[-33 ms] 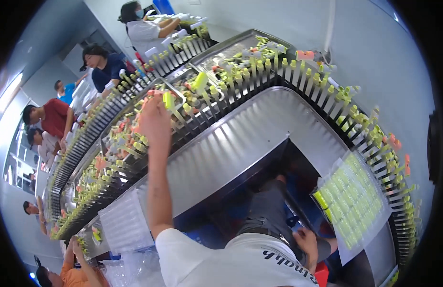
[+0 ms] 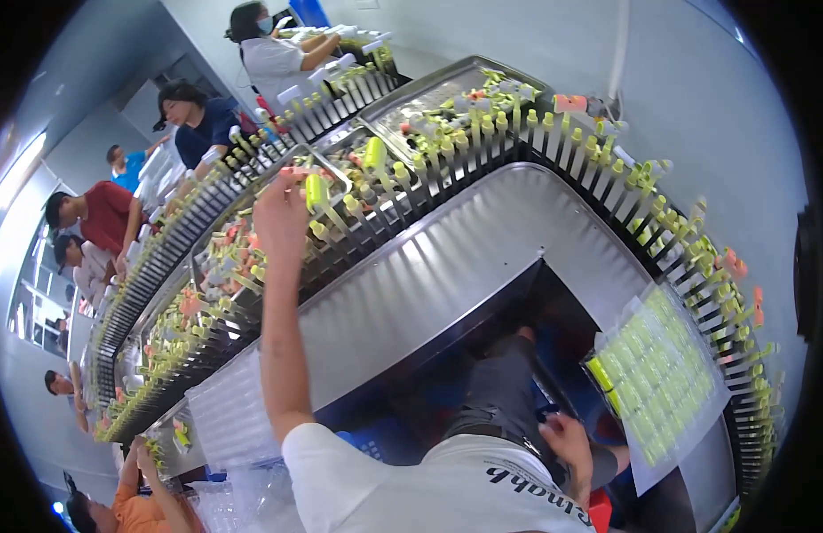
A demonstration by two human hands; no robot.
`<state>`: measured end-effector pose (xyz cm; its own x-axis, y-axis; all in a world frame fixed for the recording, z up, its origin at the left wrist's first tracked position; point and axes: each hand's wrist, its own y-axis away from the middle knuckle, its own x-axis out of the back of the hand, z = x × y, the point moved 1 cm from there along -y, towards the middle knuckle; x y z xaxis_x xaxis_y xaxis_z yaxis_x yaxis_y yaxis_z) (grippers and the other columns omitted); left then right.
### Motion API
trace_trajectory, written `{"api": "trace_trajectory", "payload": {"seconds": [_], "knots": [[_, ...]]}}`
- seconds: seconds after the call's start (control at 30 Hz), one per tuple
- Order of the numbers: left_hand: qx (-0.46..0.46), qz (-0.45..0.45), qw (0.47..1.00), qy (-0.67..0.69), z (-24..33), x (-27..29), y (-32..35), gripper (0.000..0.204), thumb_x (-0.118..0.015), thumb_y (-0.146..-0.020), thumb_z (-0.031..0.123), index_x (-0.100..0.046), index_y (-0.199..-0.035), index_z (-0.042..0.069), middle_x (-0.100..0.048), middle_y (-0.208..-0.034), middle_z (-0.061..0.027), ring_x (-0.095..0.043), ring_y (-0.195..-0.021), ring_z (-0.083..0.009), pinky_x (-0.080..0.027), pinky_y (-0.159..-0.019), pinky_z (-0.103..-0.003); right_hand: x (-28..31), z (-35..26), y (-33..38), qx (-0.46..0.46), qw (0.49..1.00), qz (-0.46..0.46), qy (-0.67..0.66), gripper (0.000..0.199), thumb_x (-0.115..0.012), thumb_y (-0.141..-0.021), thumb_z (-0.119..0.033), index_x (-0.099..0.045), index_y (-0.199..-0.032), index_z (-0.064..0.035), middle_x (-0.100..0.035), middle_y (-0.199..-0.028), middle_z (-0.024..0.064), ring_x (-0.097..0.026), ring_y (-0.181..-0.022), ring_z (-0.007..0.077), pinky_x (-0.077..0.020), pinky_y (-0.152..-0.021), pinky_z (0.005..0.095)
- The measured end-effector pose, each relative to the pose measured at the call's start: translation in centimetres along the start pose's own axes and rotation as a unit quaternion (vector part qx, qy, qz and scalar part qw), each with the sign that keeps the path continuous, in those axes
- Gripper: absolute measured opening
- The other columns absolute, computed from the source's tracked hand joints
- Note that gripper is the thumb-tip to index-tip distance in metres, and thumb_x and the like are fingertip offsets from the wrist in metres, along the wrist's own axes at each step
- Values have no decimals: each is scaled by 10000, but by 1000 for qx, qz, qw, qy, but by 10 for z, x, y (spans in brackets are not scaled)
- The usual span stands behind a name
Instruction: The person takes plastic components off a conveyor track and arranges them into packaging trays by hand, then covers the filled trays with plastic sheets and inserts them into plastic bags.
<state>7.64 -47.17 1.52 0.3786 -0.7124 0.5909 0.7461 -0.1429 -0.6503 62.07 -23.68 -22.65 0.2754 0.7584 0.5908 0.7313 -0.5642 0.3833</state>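
Past the steel tabletop point(image 2: 411, 253), my left hand point(image 2: 280, 210) reaches beside a lime tube point(image 2: 316, 193), next likely needing careful aim; whether it or my right hand point(image 2: 569, 442) grips anything, I can't tell.

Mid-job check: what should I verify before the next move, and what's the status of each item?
1. Left hand up at the rack: ok, beside the upright yellow-green cylinder.
2. Left hand grip on a piece: cannot tell, fingertips unclear.
3. Right hand up at the rack: not ok, it is down near the lap.
4. Yellow-green pieces in clear plastic in view: ok, at the right.
5. Co-worker in dark blue apart from Left hand: ok.
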Motion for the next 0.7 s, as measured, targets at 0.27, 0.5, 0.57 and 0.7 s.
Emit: {"api": "trace_trajectory", "payload": {"seconds": [0.27, 0.5, 0.57, 0.7], "knots": [[-399, -227, 877, -146, -63, 47, -37, 407, -724, -747, 16, -733, -1149, 71, -741, -1157, -99, -656, -1100, -288, -514, -1013, -413, -9, -324, -154, 512, 856, 53, 52, 472, -736, -886, -263, -636, -1272, -12, -667, -1142, 217, -625, -1135, 406, -512, -981, 468], [-261, -312, 902, -149, -78, 95, -18, 418, -806, -778, 172, -708, -1169, 62, -732, -1014, -152, -686, -1015, -332, -528, -909, -440, -76, -571, -220, 569, 733, 6, 372, 456, -803, -797, -162, -655, -1211, -40, -683, -1129, 157, -644, -1144, 343, -508, -996, 460], [-174, -332, 918, -131, -106, 105, -4, 453, -816, -815, 232, -721, -1225, 66, -743, -1054, -195, -690, -1013, -361, -520, -930, -460, -96, -572, -207, 604, 692, -24, 395, 403, -799, -789, -140, -667, -1158, -43, -695, -1075, 140, -663, -1104, 342, -516, -969, 456], [-47, -389, 910, -137, -108, 140, -32, 384, -816, -794, 226, -745, -1114, 26, -731, -933, -219, -691, -949, -393, -527, -867, -457, -141, -574, -210, 674, 630, 26, 385, 237, -775, -810, -147, -685, -1008, -52, -707, -984, 116, -700, -1007, 330, -540, -875, 469]]}}
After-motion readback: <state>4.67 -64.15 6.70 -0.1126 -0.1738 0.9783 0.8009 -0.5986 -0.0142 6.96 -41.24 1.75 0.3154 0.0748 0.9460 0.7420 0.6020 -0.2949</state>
